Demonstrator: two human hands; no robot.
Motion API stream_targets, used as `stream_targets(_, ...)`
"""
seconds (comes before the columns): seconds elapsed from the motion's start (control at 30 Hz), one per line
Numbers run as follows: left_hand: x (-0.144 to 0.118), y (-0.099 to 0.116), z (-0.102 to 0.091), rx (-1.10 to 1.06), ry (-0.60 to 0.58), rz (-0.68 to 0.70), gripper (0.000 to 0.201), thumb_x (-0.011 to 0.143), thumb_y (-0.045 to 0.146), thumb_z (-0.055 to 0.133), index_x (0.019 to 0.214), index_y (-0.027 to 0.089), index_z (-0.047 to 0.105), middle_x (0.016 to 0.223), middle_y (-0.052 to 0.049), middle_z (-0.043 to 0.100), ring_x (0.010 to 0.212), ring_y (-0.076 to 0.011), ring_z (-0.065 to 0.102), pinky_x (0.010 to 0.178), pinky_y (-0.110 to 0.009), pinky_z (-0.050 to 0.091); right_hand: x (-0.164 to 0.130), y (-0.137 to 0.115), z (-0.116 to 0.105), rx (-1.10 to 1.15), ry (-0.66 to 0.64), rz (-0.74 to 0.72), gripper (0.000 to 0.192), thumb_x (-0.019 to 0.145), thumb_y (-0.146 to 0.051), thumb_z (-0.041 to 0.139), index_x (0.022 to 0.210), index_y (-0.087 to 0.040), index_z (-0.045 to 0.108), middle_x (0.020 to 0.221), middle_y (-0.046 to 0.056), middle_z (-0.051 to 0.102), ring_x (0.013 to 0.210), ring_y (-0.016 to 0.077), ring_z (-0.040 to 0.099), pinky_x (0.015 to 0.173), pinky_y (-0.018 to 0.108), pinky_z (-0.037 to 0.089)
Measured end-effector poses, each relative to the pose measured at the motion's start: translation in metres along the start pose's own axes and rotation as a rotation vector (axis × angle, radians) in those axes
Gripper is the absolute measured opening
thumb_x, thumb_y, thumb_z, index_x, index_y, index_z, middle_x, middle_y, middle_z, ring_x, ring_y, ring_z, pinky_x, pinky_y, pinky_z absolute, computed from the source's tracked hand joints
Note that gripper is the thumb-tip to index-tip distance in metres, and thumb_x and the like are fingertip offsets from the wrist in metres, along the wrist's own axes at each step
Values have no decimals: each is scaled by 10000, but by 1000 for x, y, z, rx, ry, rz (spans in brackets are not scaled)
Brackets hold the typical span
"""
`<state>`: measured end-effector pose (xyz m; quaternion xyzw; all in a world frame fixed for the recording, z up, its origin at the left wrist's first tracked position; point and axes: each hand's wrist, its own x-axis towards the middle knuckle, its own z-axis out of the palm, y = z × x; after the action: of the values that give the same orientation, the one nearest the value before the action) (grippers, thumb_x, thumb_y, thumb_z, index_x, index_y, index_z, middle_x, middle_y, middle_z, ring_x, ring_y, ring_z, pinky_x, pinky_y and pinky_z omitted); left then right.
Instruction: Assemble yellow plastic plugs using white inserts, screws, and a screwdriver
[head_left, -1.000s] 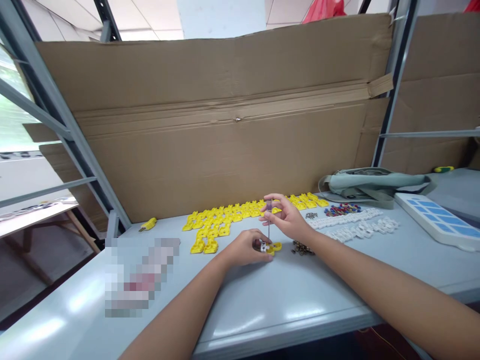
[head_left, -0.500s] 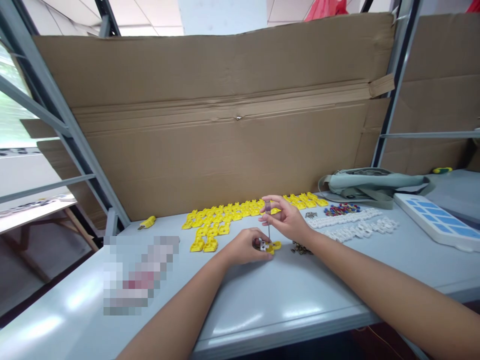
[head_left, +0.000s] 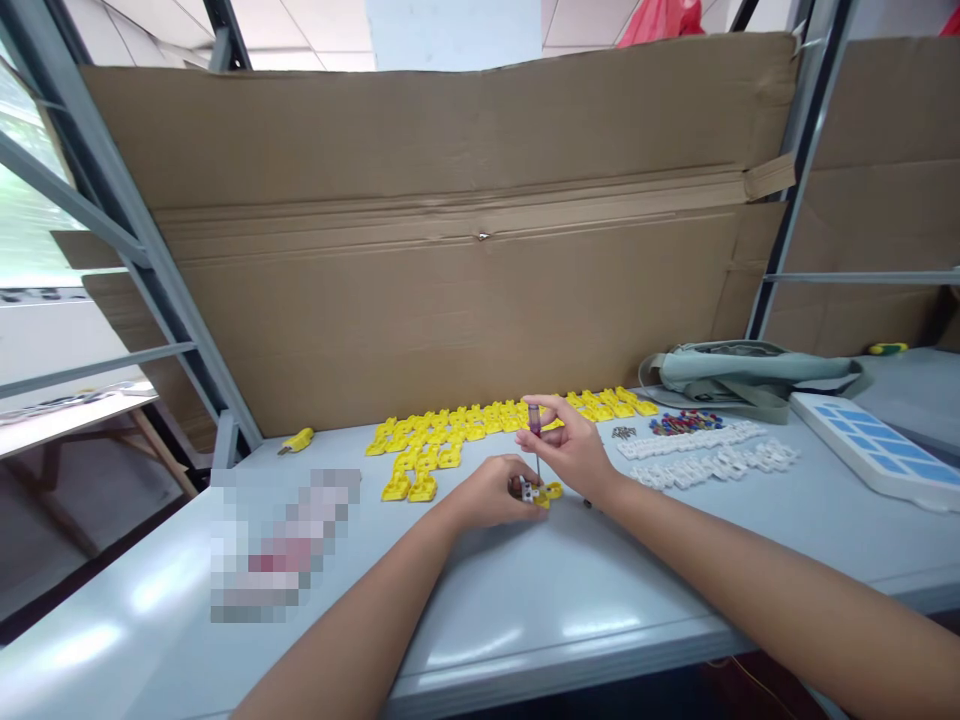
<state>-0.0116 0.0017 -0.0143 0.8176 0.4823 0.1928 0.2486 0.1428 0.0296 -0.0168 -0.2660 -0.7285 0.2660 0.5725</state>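
Observation:
My left hand (head_left: 501, 492) is closed around a yellow plastic housing (head_left: 552, 491) with a white and metal insert, holding it against the table. Above it, my right hand (head_left: 571, 446) grips a screwdriver (head_left: 534, 418) with a purplish, see-through handle. The screwdriver stands upright, its shaft reaching down to the housing; the tip itself is too small to make out. Behind both hands lie rows of yellow plastic housings (head_left: 422, 458). Right of my right hand are white plastic parts (head_left: 712, 463), also in rows.
Small screws (head_left: 623, 433) and a pile of red and blue bits (head_left: 686, 423) lie behind the white parts. A grey-green bag (head_left: 750, 370) and a white tray with blue compartments (head_left: 877, 440) are at the right. A yellow plug (head_left: 297, 441) lies left. Cardboard (head_left: 465, 320) walls the back.
My right hand has dropped slightly and turned, with its wrist lower and covering most of the dark screws beside it. My left hand keeps hold of the housing, and the view has shifted slightly.

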Motion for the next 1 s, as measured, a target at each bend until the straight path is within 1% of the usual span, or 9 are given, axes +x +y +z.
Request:
stream_targets(0.17, 1, -4, 0, 19, -6, 46, 402, 623, 438, 655, 933, 181, 665, 833, -36, 604, 678, -146, 508, 628, -256, 420, 2, 1, 1, 42, 48, 71, 384, 771, -320, 586, 1135, -255, 481, 782, -33, 502, 642, 130, 666, 623, 267, 576)
stream_targets(0.3, 2, -7, 1, 31, -11, 56, 417, 637, 461, 646, 962, 200, 661, 845, -36, 599, 688, -146, 509, 633, -253, 423, 4, 0, 2, 97, 111, 145, 395, 755, -329, 594, 1123, -250, 475, 795, -34, 472, 645, 131, 664, 597, 255, 573)
stream_targets(0.4, 2, -8, 1, 39, -12, 61, 404, 639, 450, 647, 960, 205, 663, 839, -33, 599, 692, -147, 508, 639, -253, 421, 5, -1, 3, 109, 129, 166, 396, 746, -331, 602, 1114, -254, 477, 802, -33, 463, 636, 128, 660, 582, 248, 567)
stream_targets(0.5, 2, -7, 1, 35, -8, 58, 408, 635, 454, 646, 953, 199, 662, 829, -30, 598, 691, -150, 507, 631, -256, 417, 3, -2, 2, 63, 110, 136, 393, 751, -336, 603, 1117, -256, 483, 790, -30, 475, 630, 125, 654, 573, 242, 560)
stream_targets(0.7, 2, -7, 2, 0, -12, 28, 411, 635, 421, 642, 956, 166, 649, 733, -15, 578, 617, -132, 478, 573, -247, 400, 1, 1, 4, 6, 8, -1, 380, 772, -364, 590, 1131, -264, 515, 856, 7, 513, 637, 103, 622, 619, 253, 565)
stream_targets(0.87, 3, -7, 2, 1, -11, 47, 385, 642, 397, 638, 948, 165, 653, 767, -28, 589, 629, -131, 481, 594, -251, 410, 2, 4, 5, 49, 3, 10, 402, 770, -368, 597, 1144, -261, 496, 850, -5, 488, 588, 90, 627, 598, 242, 564)
stream_targets(1.0, 3, -7, 1, 6, -20, 38, 399, 642, 419, 642, 955, 171, 653, 759, -24, 583, 630, -133, 478, 598, -255, 410, 1, 4, 5, 93, -5, 16, 376, 783, -360, 580, 1134, -255, 497, 838, -10, 485, 638, 110, 654, 614, 244, 571)
